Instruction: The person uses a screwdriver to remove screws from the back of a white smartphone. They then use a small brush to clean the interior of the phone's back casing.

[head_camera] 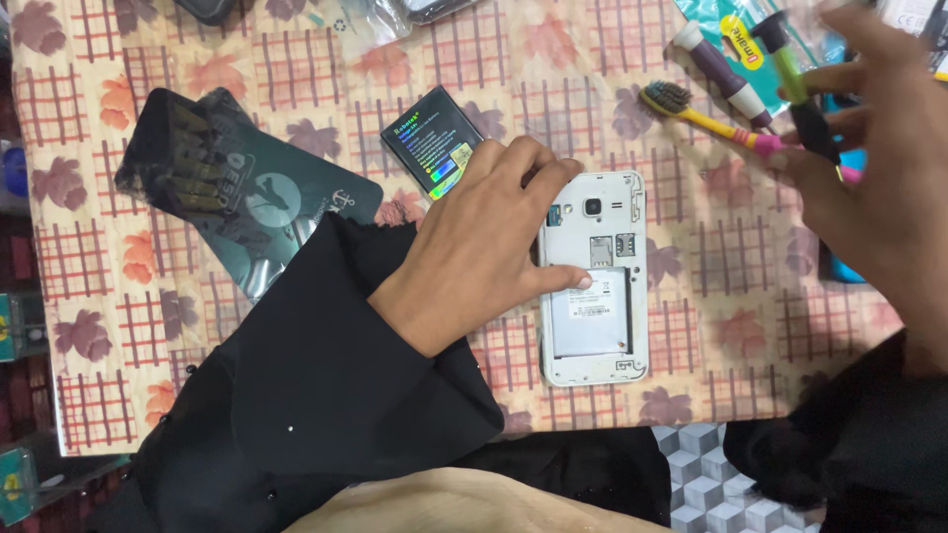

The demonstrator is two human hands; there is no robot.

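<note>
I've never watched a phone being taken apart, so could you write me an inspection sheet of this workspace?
Surface: table under a floral check cloth.
Job's things: white phone, back cover off, battery bay empty; screwdriver with green-and-black handle.
Clutter: black battery, dark phone cover, yellow toothbrush, purple-handled tool, packets along the far edge.
Hands: left hand rests on the phone's left edge; right hand holds the screwdriver above the table.
Cables: nothing seen.
Surroundings: cube-patterned floor, black sleeves.

Yellow toothbrush (691,107), purple-handled screwdriver (726,79), dark phone battery (433,141) and dark back cover (237,188) on leaf-patterned tablecloth (118,296).
</note>
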